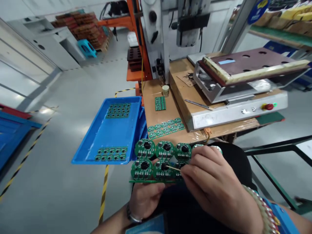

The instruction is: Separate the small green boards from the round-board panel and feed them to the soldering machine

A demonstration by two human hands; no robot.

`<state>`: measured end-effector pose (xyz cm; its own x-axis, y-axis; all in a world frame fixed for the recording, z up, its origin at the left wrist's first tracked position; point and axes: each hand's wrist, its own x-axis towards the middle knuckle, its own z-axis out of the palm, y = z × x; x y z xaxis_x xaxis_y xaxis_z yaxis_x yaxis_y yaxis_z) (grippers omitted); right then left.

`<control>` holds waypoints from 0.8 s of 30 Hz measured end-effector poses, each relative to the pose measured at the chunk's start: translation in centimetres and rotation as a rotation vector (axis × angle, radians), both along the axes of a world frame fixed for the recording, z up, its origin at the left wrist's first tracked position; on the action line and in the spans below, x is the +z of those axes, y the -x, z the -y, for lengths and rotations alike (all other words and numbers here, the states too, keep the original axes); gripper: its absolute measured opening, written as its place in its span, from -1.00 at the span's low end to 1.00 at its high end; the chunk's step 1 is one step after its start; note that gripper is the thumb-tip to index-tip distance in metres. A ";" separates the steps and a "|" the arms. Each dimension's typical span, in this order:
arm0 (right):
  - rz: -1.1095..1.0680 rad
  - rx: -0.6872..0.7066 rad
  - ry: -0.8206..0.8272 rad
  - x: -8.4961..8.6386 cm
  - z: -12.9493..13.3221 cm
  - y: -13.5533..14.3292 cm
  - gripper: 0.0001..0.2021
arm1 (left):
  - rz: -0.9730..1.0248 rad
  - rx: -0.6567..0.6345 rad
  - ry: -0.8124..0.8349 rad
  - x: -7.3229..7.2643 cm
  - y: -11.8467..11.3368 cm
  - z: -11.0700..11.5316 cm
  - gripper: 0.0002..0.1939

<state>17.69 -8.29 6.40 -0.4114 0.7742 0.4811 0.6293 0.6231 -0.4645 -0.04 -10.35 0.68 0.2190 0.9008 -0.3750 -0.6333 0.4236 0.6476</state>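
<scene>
Two hands are engaged on one green circuit panel (162, 151), located right of the near end of the blue tray (109, 131). The left hand (146, 199) supports the panel from below, thumb along its near edge; its fingers are partly hidden underneath. The right hand (214, 182) has its fingers closed narrowly on a thin pale stick (173, 168), the tip at a black round spot in the panel's lower row.

Inside the tray, one board group (118, 110) lies at the far end and another (111, 154) at the near end. Right of the tray, the brown surface (152, 91) carries a small green board (160, 103), a scalloped board strip (166, 128) and a pale cylinder (165, 91). Farther right of the tray, a slim metal tool (198, 104) rests on the machine base (182, 94).
</scene>
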 end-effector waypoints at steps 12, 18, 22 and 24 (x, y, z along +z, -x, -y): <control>0.008 0.029 0.035 0.0 0.3 0.1 -0.89 | -0.003 0.006 0.009 -0.5 0.0 -0.3 -0.44; 0.019 0.018 0.039 -0.3 0.3 0.2 -0.88 | 0.005 -0.016 -0.038 -1.0 0.2 -0.3 -0.45; 0.035 0.023 0.036 -0.2 0.3 0.0 -0.86 | 0.035 0.000 -0.060 -0.8 0.3 -0.2 -0.49; 0.037 0.017 0.023 -0.1 0.3 -0.2 -0.87 | 0.040 0.000 -0.069 -0.7 0.3 -0.2 -0.52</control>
<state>17.87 -8.59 6.29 -0.4418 0.7777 0.4472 0.6360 0.6231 -0.4553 -0.38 -10.20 -0.06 0.2328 0.9241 -0.3030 -0.6591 0.3790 0.6496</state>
